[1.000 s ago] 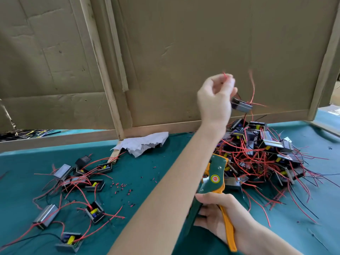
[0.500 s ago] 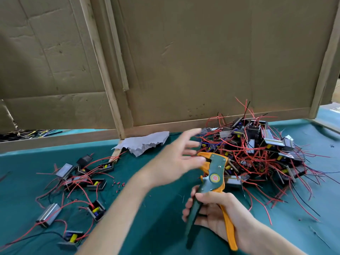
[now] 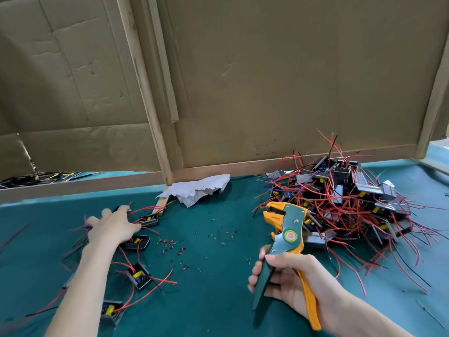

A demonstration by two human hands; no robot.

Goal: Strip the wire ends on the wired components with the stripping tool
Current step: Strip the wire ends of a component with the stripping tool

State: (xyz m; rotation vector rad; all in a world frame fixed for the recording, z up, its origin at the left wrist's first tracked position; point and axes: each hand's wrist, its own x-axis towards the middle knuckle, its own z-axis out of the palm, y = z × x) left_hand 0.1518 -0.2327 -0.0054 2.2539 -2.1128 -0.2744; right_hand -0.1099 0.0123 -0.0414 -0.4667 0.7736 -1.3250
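Wired components [image 3: 340, 198] lie heaped at the right rear of the green tabletop [image 3: 213, 300]. They are small black and metal-cased blocks in a tangle of red and black leads, close against the foot of a cardboard panel [image 3: 267, 81]. More of them, the scattered components [image 3: 138, 276], lie singly at the left, each an open black case with a yellow part inside and thin red leads trailing over the cloth.

The left grip [image 3: 111, 228], a bare hand, is stretched out palm down over this scatter. Its fingers are spread and straight, holding nothing; whether the fingertips touch the blocks beneath cannot be told. The right grip [image 3: 289, 278], also a bare hand, is curled round the two handles of the stripping tool [image 3: 288, 229], with the fingers on the dark green handle and the orange one running back along the palm. The tool is held off the tabletop with its head up, just beside the near left edge of the heap, and its orange jaws face left.

Short red and black insulation scraps [image 3: 170, 244] are strewn on the cloth between the two hands. A crumpled sheet of white paper [image 3: 196, 188] lies at the rear, at the base of a wooden batten [image 3: 145, 93] that runs up between the cardboard panels.
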